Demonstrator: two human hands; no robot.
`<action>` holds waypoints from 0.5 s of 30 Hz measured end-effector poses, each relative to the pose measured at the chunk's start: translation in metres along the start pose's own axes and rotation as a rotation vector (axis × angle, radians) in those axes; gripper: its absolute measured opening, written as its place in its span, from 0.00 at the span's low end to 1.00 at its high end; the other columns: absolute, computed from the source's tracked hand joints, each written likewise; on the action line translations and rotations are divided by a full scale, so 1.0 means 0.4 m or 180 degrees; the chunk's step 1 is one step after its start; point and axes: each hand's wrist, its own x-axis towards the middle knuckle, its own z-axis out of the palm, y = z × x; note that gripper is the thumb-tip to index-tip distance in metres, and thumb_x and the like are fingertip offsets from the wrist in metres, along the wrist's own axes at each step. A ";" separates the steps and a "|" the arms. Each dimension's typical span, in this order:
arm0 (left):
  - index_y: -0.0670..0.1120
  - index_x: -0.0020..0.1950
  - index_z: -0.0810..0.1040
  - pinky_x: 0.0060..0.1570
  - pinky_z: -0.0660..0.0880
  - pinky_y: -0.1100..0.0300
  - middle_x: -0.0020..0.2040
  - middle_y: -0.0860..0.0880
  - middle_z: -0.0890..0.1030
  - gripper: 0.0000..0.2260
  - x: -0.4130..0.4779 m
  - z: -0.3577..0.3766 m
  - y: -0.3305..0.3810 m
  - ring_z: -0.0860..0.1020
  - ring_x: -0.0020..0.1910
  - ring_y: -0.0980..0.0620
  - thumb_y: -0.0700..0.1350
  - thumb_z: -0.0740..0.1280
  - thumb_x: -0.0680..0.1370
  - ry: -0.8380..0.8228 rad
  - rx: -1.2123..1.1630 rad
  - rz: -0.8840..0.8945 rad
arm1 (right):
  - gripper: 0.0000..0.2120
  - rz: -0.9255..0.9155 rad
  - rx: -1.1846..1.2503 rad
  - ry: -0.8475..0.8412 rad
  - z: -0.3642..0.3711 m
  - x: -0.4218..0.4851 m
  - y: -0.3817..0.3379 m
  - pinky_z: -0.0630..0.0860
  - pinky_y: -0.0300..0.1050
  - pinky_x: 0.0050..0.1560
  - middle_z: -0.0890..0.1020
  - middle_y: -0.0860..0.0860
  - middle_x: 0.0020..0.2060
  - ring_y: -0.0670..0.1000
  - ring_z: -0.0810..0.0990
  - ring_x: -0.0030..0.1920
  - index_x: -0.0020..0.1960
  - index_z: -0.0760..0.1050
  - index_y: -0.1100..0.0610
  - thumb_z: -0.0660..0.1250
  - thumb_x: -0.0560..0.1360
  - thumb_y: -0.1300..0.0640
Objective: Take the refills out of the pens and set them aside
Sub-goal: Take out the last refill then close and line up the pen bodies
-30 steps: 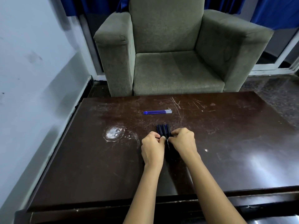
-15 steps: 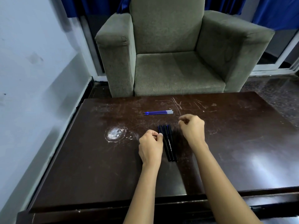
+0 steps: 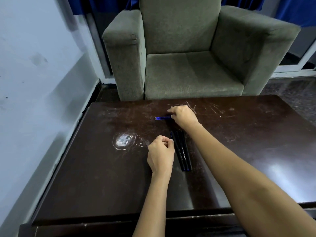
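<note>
Three black pens [image 3: 183,151] lie side by side, lengthwise, in the middle of the dark table [image 3: 85,177]. My left hand [image 3: 160,154] rests just left of them, curled into a loose fist, its fingertips against the top end of the leftmost pen. Farther back, thin blue refills [image 3: 162,118] lie crosswise on the table. My right hand [image 3: 183,115] reaches over to them with its fingers closed on their right ends, which it hides.
A white scuffed patch [image 3: 124,140] marks the table left of my left hand. A grey-green armchair [image 3: 188,65] stands right behind the table's far edge. A pale wall [image 3: 34,82] runs along the left side.
My right hand left the pens and moved back and left onto the right ends of the blue refills. My left hand stayed curled beside the pens.
</note>
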 end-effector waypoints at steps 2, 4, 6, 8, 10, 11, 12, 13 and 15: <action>0.51 0.49 0.81 0.35 0.71 0.60 0.38 0.57 0.77 0.06 0.001 -0.001 0.000 0.75 0.37 0.55 0.50 0.66 0.78 0.0004 0.0006 -0.0005 | 0.17 -0.0012 -0.0058 -0.0101 0.002 0.009 -0.003 0.74 0.51 0.62 0.79 0.54 0.63 0.58 0.77 0.63 0.63 0.78 0.49 0.64 0.76 0.59; 0.51 0.48 0.81 0.35 0.72 0.60 0.38 0.57 0.78 0.06 0.002 -0.002 -0.001 0.76 0.38 0.55 0.50 0.66 0.78 0.0010 -0.0008 -0.0006 | 0.15 -0.0037 -0.0132 -0.0179 0.003 0.009 -0.006 0.76 0.52 0.59 0.80 0.54 0.60 0.59 0.78 0.60 0.61 0.79 0.49 0.65 0.76 0.58; 0.51 0.48 0.81 0.36 0.74 0.59 0.38 0.57 0.78 0.06 0.003 -0.002 -0.001 0.77 0.38 0.55 0.49 0.66 0.78 0.0009 -0.0023 -0.0014 | 0.14 -0.0029 -0.0178 -0.0161 0.003 0.000 -0.006 0.77 0.52 0.57 0.80 0.55 0.58 0.59 0.79 0.58 0.60 0.80 0.50 0.64 0.77 0.59; 0.51 0.48 0.81 0.36 0.74 0.59 0.37 0.57 0.77 0.06 0.004 -0.002 -0.002 0.77 0.38 0.55 0.49 0.66 0.78 0.0003 -0.0033 -0.0018 | 0.13 0.0005 -0.0231 -0.0052 0.002 -0.010 -0.003 0.77 0.51 0.54 0.80 0.55 0.57 0.59 0.79 0.57 0.58 0.80 0.49 0.63 0.77 0.60; 0.51 0.47 0.81 0.36 0.74 0.59 0.38 0.57 0.78 0.06 0.005 -0.001 -0.004 0.77 0.39 0.55 0.49 0.65 0.78 0.0001 -0.0046 -0.0027 | 0.13 0.0064 -0.0275 0.0059 0.000 -0.021 0.004 0.77 0.50 0.54 0.81 0.54 0.57 0.59 0.79 0.57 0.57 0.81 0.49 0.62 0.77 0.60; 0.51 0.47 0.81 0.36 0.74 0.59 0.38 0.57 0.78 0.06 0.005 -0.001 -0.005 0.77 0.39 0.54 0.49 0.65 0.78 0.0003 -0.0052 -0.0030 | 0.14 0.0109 -0.0277 0.0112 -0.002 -0.027 0.009 0.76 0.49 0.54 0.81 0.54 0.57 0.59 0.79 0.58 0.57 0.81 0.49 0.62 0.77 0.60; 0.51 0.47 0.82 0.36 0.73 0.59 0.39 0.57 0.78 0.06 0.005 -0.002 -0.005 0.77 0.39 0.54 0.49 0.65 0.77 0.0009 -0.0060 -0.0031 | 0.14 0.0182 -0.0270 0.0154 -0.006 -0.035 0.012 0.76 0.49 0.55 0.81 0.54 0.58 0.60 0.79 0.58 0.57 0.81 0.49 0.61 0.77 0.61; 0.51 0.47 0.82 0.36 0.72 0.59 0.38 0.57 0.78 0.06 0.005 -0.003 -0.005 0.76 0.39 0.54 0.49 0.66 0.77 0.0012 -0.0078 -0.0036 | 0.15 0.0278 -0.0268 0.0189 -0.011 -0.045 0.017 0.75 0.49 0.54 0.80 0.54 0.58 0.60 0.78 0.58 0.57 0.81 0.49 0.61 0.77 0.62; 0.50 0.47 0.82 0.36 0.72 0.60 0.38 0.57 0.78 0.06 0.006 -0.004 -0.005 0.76 0.39 0.54 0.48 0.66 0.77 0.0018 -0.0127 -0.0057 | 0.15 0.0503 -0.0287 0.0236 -0.021 -0.068 0.030 0.75 0.48 0.53 0.80 0.55 0.58 0.61 0.78 0.58 0.58 0.80 0.50 0.61 0.78 0.62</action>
